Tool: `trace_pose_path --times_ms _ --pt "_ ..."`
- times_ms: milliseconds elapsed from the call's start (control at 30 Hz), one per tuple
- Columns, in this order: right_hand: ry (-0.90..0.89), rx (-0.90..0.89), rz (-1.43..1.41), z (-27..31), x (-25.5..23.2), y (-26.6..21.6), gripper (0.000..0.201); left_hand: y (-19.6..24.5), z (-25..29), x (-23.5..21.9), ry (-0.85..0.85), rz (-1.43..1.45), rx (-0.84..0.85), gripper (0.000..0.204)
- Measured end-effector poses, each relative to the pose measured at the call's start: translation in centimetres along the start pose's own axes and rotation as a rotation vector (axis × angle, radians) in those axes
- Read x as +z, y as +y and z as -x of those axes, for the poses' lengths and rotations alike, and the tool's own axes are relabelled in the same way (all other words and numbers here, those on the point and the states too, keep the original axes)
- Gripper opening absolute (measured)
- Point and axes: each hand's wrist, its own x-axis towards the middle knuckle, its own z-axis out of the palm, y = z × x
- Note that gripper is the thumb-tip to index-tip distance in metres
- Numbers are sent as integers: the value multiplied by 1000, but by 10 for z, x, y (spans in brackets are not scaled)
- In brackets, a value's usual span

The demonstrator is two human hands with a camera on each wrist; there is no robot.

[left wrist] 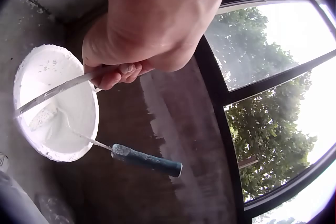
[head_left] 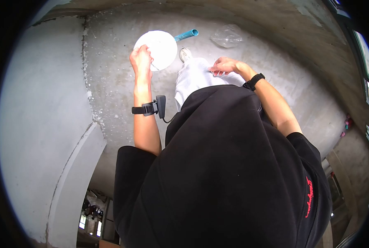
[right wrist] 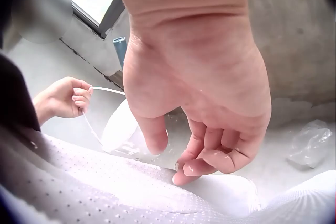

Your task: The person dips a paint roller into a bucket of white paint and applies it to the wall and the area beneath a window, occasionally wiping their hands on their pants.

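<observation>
My left hand (head_left: 141, 60) grips the thin bail handle (left wrist: 58, 88) of a white bucket (left wrist: 79, 87), its fingers curled round it. The bucket's inside is coated white, and it hangs tilted in the left wrist view. A paint roller leans in it, its blue grip (left wrist: 147, 161) sticking out past the rim; the roller head is partly hidden in the white. Loosely curled and holding nothing, my right hand (right wrist: 199, 92) hovers by the light trousers (right wrist: 94, 176), fingertips right at the cloth.
A crumpled clear plastic bag (head_left: 228, 36) lies on the grey concrete floor (head_left: 114, 53) ahead. On the left stands a pale wall (head_left: 48, 95) with a rough, spattered bottom edge. Dark-framed windows (left wrist: 273, 82) line the other side. A white shoe (head_left: 185, 54) shows beside the bucket.
</observation>
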Motion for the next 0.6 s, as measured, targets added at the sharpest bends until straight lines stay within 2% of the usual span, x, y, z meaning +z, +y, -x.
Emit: trace_pose_path --times_ms 233,600 --pt "-3 -43 146 6 -3 -11 42 0 1 1 -1 22 -23 12" --pt "30 -103 95 0 5 -9 33 -2 2 0 13 29 -7 14"
